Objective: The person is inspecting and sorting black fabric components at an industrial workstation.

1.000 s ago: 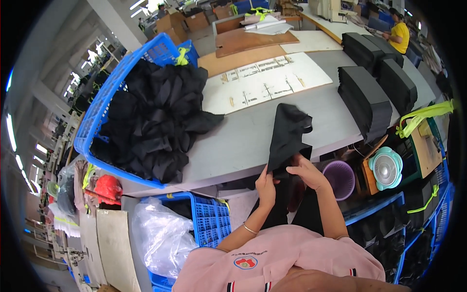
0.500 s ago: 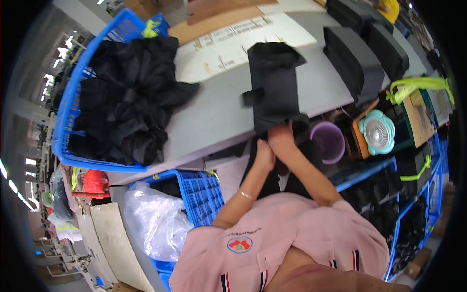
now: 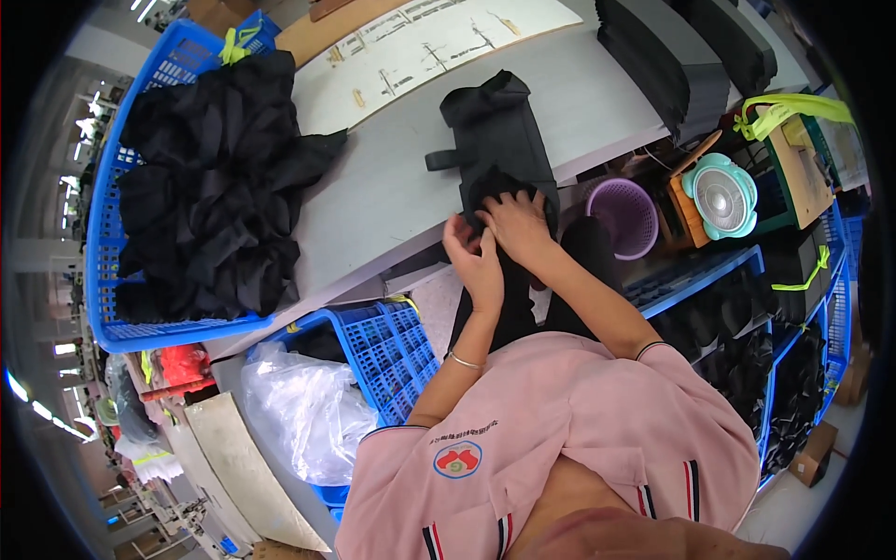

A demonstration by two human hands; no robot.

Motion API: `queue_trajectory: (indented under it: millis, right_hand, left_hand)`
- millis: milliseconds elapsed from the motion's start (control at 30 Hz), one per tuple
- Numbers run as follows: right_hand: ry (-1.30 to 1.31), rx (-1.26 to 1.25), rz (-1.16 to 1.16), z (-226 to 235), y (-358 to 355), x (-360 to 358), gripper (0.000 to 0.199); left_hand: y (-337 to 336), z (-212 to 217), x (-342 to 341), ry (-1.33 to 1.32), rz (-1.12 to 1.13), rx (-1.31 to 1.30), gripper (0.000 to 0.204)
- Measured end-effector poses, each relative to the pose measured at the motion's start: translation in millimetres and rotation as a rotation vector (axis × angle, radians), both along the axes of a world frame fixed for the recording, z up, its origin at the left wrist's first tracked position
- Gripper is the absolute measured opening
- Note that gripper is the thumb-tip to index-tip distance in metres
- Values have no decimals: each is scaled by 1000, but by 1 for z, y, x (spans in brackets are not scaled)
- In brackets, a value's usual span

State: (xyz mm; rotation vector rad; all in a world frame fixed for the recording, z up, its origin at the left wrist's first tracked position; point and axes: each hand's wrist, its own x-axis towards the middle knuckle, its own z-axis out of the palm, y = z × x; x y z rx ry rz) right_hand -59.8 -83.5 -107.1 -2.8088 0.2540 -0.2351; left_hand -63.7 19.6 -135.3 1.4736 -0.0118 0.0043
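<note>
A black fabric piece (image 3: 507, 140) lies lengthwise over the table's near edge, its far end folded up and a short black strap tab (image 3: 449, 160) sticking out to the left. My right hand (image 3: 519, 227) rests on the bunched near end, fingers spread over the cloth. Just left of it, my left hand (image 3: 476, 264) has its thumb and fingers apart beside the fabric's near edge. Whether its fingertips touch the cloth, I cannot tell. Both hands are above my lap.
A blue basket (image 3: 105, 243) heaped with black fabric pieces (image 3: 219, 187) stands on the grey table (image 3: 359, 210) at left. Black stacks (image 3: 658, 61) sit far right. Below the table are a purple bin (image 3: 623, 219), a teal fan (image 3: 721, 196) and a blue crate (image 3: 392, 355) with clear plastic (image 3: 303, 411).
My hands, together at the fabric's near end before, have come apart; the right now lies spread on the cloth. The fabric's far end is folded differently. The whole view has shifted slightly.
</note>
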Motion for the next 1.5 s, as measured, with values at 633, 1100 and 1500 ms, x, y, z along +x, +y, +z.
queue_trajectory:
  millis: [633, 1100, 1500]
  right_hand:
    - [0, 96, 391, 9, 23, -85, 23]
    - [-159, 1091, -202, 67, -67, -103, 20]
    - [-254, 1628, -247, 54, -47, -99, 31]
  left_hand:
    - [60, 22, 16, 464, -268, -440, 50]
    - [45, 56, -15, 506, -575, -347, 58]
    - [42, 30, -5, 554, -408, -594, 10]
